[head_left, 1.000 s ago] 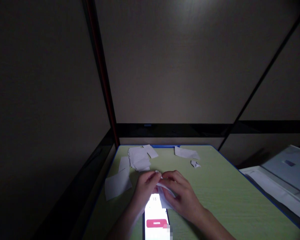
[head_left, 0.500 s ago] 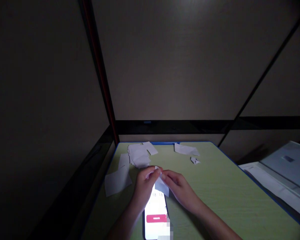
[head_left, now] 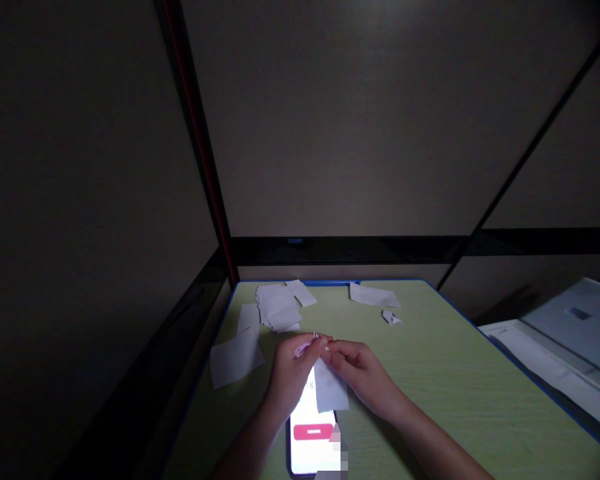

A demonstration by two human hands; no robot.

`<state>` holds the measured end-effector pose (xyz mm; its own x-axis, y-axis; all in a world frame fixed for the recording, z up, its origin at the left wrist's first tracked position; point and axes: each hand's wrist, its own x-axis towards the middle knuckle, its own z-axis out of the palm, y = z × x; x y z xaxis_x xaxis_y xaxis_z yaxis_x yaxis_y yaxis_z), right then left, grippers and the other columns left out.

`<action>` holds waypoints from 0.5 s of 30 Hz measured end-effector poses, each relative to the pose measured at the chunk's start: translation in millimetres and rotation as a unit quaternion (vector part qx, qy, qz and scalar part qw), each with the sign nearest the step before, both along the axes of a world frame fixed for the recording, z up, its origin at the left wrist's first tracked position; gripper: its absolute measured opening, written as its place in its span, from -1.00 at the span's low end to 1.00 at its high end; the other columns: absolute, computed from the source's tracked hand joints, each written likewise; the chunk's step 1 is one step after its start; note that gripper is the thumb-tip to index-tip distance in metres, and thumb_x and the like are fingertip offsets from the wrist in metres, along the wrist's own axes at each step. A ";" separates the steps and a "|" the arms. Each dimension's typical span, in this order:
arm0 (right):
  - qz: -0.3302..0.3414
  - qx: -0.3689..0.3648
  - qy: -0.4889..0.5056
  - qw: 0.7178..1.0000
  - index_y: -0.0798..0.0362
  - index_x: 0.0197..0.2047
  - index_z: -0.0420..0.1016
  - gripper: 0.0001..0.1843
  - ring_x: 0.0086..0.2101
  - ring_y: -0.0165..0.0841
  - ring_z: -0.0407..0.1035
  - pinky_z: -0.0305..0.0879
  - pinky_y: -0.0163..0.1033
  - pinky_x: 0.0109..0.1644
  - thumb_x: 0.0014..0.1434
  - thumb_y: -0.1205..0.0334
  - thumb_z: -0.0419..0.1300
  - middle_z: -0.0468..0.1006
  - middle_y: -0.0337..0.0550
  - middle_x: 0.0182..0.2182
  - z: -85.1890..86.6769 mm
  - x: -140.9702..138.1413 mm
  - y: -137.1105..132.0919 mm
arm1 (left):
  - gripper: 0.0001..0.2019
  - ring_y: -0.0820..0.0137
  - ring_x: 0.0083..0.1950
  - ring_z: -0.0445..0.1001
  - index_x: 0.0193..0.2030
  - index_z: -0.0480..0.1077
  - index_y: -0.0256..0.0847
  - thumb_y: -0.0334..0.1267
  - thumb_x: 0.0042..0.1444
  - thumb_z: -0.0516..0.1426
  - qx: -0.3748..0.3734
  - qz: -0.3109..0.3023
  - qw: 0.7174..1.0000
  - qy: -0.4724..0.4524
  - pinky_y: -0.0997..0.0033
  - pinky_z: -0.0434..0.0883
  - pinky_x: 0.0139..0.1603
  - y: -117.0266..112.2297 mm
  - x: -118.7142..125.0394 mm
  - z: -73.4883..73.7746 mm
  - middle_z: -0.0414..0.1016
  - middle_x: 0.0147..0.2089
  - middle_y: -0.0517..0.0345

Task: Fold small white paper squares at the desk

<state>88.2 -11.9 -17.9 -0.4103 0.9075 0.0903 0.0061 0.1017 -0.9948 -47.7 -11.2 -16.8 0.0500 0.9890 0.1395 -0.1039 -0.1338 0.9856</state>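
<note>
The left hand (head_left: pixel 291 373) and right hand (head_left: pixel 363 375) both pinch the top edge of a small white rectangular paper slip (head_left: pixel 331 392), fingertips meeting just above the table. The slip hangs flat, its long axis running from the fingertips down toward the person, over a lit smartphone (head_left: pixel 311 448). Half a second ago it was bunched shorter under the fingers; now it is opened out. The screen shows "18" and a red button with unreadable writing. A stack of white paper pieces (head_left: pixel 277 310) lies beyond on the pale green table with a blue rim (head_left: pixel 440 380).
</note>
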 end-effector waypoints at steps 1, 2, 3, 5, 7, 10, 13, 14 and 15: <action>0.003 -0.002 0.001 1.000 0.17 -0.48 0.43 -0.59 -0.59 -0.51 0.05 -0.02 -0.39 -0.54 0.09 -0.06 0.11 0.28 -0.28 -0.60 0.6 -0.2 -0.3 | -0.79 0.34 -0.31 0.46 -0.38 0.51 -0.35 -0.21 0.01 0.15 0.003 0.001 1.000 0.003 0.48 0.34 -0.29 0.0 -0.1 0.4 0.54 -0.41 0.06; 0.006 -0.005 0.003 1.000 0.17 -0.48 0.42 -0.60 -0.59 -0.52 0.03 -0.03 -0.39 -0.55 0.08 -0.05 0.11 0.26 -0.29 -0.61 1.2 -0.3 -0.5 | -0.79 0.35 -0.32 0.45 -0.39 0.51 -0.35 -0.21 0.02 0.15 0.007 0.001 1.000 0.005 0.48 0.34 -0.30 -0.1 -0.2 0.7 0.54 -0.42 0.07; 0.008 -0.006 0.004 1.000 0.17 -0.47 0.42 -0.60 -0.60 -0.52 0.02 -0.04 -0.39 -0.55 0.08 -0.04 0.12 0.25 -0.30 -0.61 1.8 -0.4 -0.5 | -0.79 0.35 -0.32 0.45 -0.39 0.51 -0.34 -0.21 0.02 0.15 0.009 0.000 1.000 0.006 0.49 0.34 -0.30 -0.2 -0.3 1.0 0.54 -0.42 0.07; 0.010 -0.006 0.008 1.000 0.17 -0.48 0.40 -0.62 -0.60 -0.53 0.00 -0.06 -0.39 -0.56 0.07 -0.03 0.14 0.21 -0.32 -0.63 2.6 -0.4 -0.2 | -0.79 0.35 -0.30 0.46 -0.37 0.51 -0.33 -0.21 0.03 0.14 0.012 -0.004 1.000 0.004 0.49 0.34 -0.29 -0.7 -0.3 1.2 0.54 -0.41 0.08; 0.009 -0.006 0.010 1.000 0.17 -0.50 0.39 -0.63 -0.60 -0.54 0.00 -0.07 -0.40 -0.56 0.08 -0.01 0.14 0.18 -0.34 -0.63 2.6 -0.1 0.5 | -0.78 0.34 -0.29 0.46 -0.34 0.52 -0.33 -0.21 0.03 0.14 0.009 -0.006 1.000 0.002 0.49 0.35 -0.27 -1.2 -0.5 1.3 0.55 -0.38 0.07; 0.013 -0.012 0.012 1.000 0.16 -0.52 0.36 -0.64 -0.61 -0.54 0.02 -0.06 -0.40 -0.56 0.09 0.01 0.13 0.20 -0.33 -0.63 1.0 1.2 1.5 | -0.77 0.33 -0.27 0.47 -0.31 0.52 -0.34 -0.20 0.03 0.14 0.003 -0.007 1.000 0.003 0.48 0.35 -0.25 -1.7 -0.8 1.3 0.56 -0.36 0.05; 0.018 -0.022 0.013 1.000 0.16 -0.52 0.35 -0.64 -0.61 -0.54 0.03 -0.06 -0.40 -0.57 0.09 0.02 0.14 0.22 -0.33 -0.63 -0.9 2.9 1.8 | -0.77 0.32 -0.27 0.48 -0.33 0.51 -0.34 -0.20 0.02 0.15 0.004 -0.006 1.000 0.003 0.47 0.36 -0.25 -1.8 -0.8 0.7 0.56 -0.35 0.03; 0.019 -0.024 0.013 0.999 0.17 -0.52 0.36 -0.64 -0.61 -0.55 0.03 -0.06 -0.40 -0.57 0.09 0.02 0.14 0.22 -0.33 -0.63 -1.2 3.4 1.7 | -0.77 0.32 -0.27 0.48 -0.34 0.51 -0.34 -0.19 0.02 0.15 0.004 -0.005 1.000 0.004 0.47 0.36 -0.25 -1.8 -0.9 0.6 0.56 -0.35 0.03; 0.020 -0.025 0.012 0.999 0.17 -0.51 0.36 -0.63 -0.62 -0.55 0.04 -0.06 -0.40 -0.58 0.09 0.01 0.13 0.22 -0.33 -0.64 -1.3 3.8 1.6 | -0.77 0.31 -0.27 0.48 -0.34 0.51 -0.34 -0.19 0.02 0.15 0.004 -0.006 1.000 0.005 0.47 0.36 -0.25 -1.9 -0.9 0.5 0.57 -0.35 0.02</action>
